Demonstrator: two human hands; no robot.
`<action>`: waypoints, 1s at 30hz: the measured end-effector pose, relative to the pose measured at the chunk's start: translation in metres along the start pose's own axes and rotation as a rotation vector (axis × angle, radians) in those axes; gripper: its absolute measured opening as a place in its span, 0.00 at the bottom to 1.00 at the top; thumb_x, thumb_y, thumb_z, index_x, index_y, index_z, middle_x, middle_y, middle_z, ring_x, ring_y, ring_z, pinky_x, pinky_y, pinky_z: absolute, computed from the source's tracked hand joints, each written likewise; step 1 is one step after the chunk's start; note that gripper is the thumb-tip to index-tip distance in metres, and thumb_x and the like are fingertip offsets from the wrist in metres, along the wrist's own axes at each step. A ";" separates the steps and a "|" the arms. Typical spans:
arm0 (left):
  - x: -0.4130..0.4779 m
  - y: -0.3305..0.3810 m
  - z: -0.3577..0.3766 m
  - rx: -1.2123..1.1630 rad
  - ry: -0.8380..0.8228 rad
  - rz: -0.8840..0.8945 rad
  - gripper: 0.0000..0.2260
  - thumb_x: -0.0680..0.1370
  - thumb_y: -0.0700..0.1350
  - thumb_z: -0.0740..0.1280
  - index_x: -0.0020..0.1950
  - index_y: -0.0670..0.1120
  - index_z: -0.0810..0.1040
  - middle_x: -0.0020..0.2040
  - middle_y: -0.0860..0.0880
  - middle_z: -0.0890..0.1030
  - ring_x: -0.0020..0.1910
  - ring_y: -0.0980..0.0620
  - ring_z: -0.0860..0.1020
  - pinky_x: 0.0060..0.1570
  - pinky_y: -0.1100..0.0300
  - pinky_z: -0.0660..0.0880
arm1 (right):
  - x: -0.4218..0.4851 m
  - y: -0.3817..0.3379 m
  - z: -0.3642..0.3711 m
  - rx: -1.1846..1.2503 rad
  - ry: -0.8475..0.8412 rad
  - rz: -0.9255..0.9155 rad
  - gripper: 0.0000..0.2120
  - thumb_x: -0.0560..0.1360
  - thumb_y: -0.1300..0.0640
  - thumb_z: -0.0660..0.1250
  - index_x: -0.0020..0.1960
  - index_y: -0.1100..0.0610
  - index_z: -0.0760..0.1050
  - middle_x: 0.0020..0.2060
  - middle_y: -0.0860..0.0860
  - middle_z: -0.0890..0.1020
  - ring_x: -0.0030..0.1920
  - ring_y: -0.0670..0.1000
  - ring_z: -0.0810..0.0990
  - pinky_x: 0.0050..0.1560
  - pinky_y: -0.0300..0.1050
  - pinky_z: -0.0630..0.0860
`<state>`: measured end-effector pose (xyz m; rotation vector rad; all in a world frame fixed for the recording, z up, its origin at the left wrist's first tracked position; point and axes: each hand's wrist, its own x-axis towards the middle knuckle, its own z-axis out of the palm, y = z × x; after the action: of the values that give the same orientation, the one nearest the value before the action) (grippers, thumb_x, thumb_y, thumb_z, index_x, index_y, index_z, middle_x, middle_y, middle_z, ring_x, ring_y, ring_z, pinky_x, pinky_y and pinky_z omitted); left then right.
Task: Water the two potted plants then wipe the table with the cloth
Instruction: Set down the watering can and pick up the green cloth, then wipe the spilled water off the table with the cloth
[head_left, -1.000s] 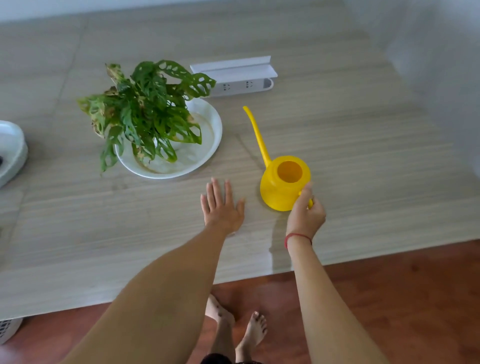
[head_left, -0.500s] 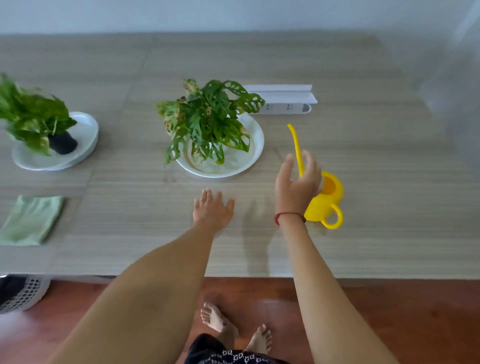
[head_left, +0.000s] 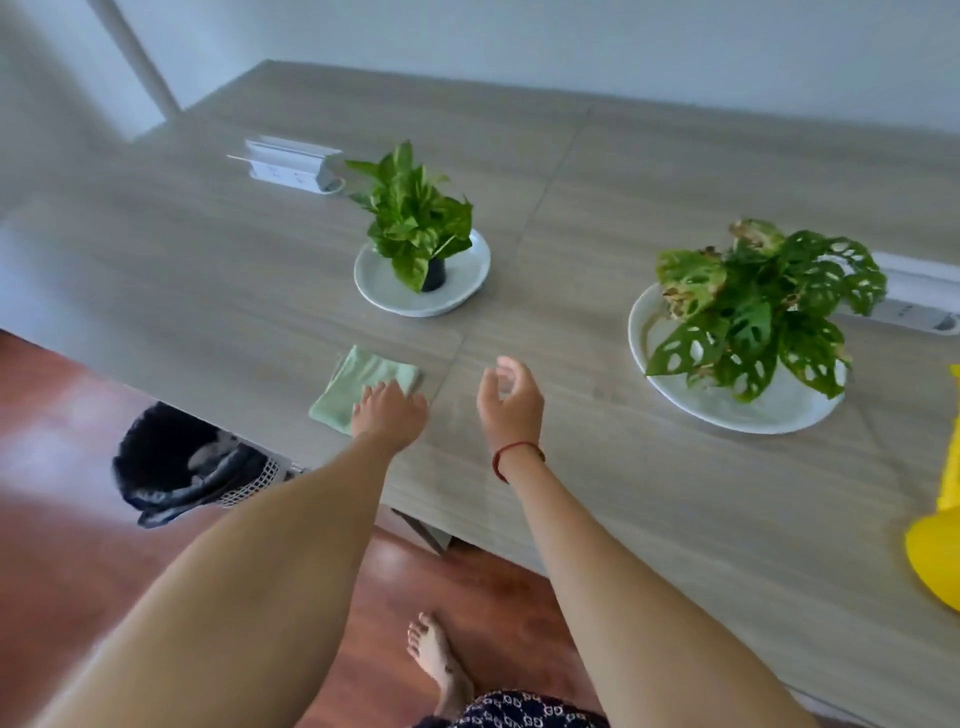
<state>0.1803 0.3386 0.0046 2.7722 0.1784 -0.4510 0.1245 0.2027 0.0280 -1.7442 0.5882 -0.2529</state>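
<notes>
At the front edge of the table (head_left: 675, 499), the left hand (head_left: 389, 415) now lies on the green cloth (head_left: 358, 382), fingers straight, gripping nothing; half a second ago it rested on bare wood. The right hand (head_left: 511, 400) has let go of the yellow watering can (head_left: 935, 545), which stands well apart at the right. That hand hovers loosely curled and empty.

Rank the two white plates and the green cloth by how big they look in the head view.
1. Right plate, though it sits nearer the camera.
2. Left plate.
3. Green cloth, partly covered by the left hand.
</notes>
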 end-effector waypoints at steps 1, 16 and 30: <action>0.013 -0.014 -0.004 -0.030 0.000 -0.014 0.24 0.81 0.52 0.57 0.72 0.40 0.66 0.72 0.40 0.67 0.72 0.41 0.64 0.68 0.47 0.62 | -0.001 0.003 0.025 -0.023 -0.024 0.050 0.15 0.77 0.59 0.62 0.62 0.61 0.73 0.57 0.58 0.79 0.58 0.57 0.78 0.62 0.49 0.74; 0.120 -0.088 -0.015 -0.415 -0.141 -0.036 0.11 0.75 0.46 0.70 0.51 0.40 0.79 0.46 0.43 0.81 0.49 0.43 0.79 0.48 0.52 0.78 | 0.024 0.032 0.167 -0.200 -0.048 0.456 0.07 0.70 0.59 0.67 0.33 0.56 0.74 0.27 0.53 0.71 0.32 0.56 0.69 0.35 0.46 0.71; 0.160 -0.066 0.006 -0.115 0.350 0.027 0.17 0.80 0.51 0.59 0.66 0.46 0.72 0.65 0.43 0.71 0.66 0.43 0.67 0.64 0.49 0.60 | 0.073 0.060 0.150 -0.741 -0.084 -0.043 0.27 0.78 0.48 0.58 0.75 0.48 0.54 0.76 0.55 0.54 0.77 0.54 0.51 0.74 0.56 0.51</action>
<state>0.3174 0.4098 -0.0729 2.7140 0.2387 0.0540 0.2411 0.2827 -0.0783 -2.4676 0.6270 0.0230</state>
